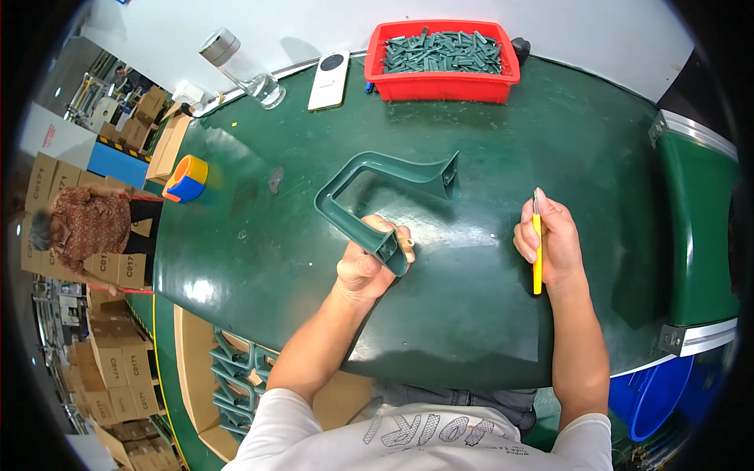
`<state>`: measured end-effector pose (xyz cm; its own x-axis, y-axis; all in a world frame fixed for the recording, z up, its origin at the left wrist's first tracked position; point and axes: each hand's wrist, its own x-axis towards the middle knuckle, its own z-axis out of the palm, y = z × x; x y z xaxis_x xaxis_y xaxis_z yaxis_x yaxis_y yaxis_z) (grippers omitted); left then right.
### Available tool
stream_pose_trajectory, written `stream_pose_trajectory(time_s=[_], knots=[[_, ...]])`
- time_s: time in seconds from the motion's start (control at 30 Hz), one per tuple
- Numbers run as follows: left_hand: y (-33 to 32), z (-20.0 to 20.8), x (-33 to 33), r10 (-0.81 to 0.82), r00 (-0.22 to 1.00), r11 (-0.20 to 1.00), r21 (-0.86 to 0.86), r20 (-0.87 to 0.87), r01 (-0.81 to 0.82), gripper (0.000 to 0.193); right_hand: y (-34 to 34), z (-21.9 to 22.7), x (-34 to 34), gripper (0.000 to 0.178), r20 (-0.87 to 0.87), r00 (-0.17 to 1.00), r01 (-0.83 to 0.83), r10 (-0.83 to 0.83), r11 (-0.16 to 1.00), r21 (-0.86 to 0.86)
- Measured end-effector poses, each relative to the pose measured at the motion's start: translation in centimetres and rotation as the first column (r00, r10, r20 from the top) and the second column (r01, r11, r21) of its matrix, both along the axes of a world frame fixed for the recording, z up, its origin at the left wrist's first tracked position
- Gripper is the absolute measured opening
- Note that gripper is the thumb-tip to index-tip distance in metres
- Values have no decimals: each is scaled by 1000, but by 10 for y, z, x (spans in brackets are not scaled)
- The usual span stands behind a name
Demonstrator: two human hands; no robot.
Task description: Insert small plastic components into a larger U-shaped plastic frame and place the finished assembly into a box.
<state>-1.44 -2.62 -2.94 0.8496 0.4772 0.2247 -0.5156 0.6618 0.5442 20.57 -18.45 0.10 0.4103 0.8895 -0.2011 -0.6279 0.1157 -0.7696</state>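
A dark green plastic bracket, bent like a wide handle with flared hollow ends (334,206), is raised over the green table (463,330). My left hand (367,267) is closed round its nearer end, and the other end reaches away to the right. To the right, my right hand (554,239) grips a yellow-handled craft knife (537,255) upright, its short metal tip pointing away from me. The knife and the bracket are well apart.
At the back stand a red bin (444,90) of small green strips, a phone (329,81) and a clear bottle (263,88). Tape rolls (187,179) sit on the left. A carton of green brackets (236,381) stands lower left; a blue bin (656,396) lower right. Another person (94,224) stands at left.
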Motion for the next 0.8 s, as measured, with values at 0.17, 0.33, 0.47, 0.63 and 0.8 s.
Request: stream_pose_trajectory(time_s=[0.17, 0.33, 0.47, 0.63, 0.8], knots=[[0, -5, -1, 3, 1000, 1000, 7, 17, -3, 47, 2, -2, 0, 38, 27, 1000, -2, 2, 1000, -13], [2, 1, -11, 49, 996, 998, 38, -72, -47, 48, 9, 0, -9, 31, 125, 992, -11, 9, 1000, 17], [5, 9, -5, 73, 989, 997, 46, -131, -67, 51, 7, 1, -16, 23, 240, 970, 37, -43, 999, 29], [5, 10, -13, 143, 984, 989, 45, -105, -139, 57, 8, -5, -23, 20, 390, 918, -47, 71, 996, -71], [3, 18, -13, 193, 973, 981, 59, -123, -187, 60, 2, -2, -34, 22, 541, 826, -89, 157, 985, -149]])
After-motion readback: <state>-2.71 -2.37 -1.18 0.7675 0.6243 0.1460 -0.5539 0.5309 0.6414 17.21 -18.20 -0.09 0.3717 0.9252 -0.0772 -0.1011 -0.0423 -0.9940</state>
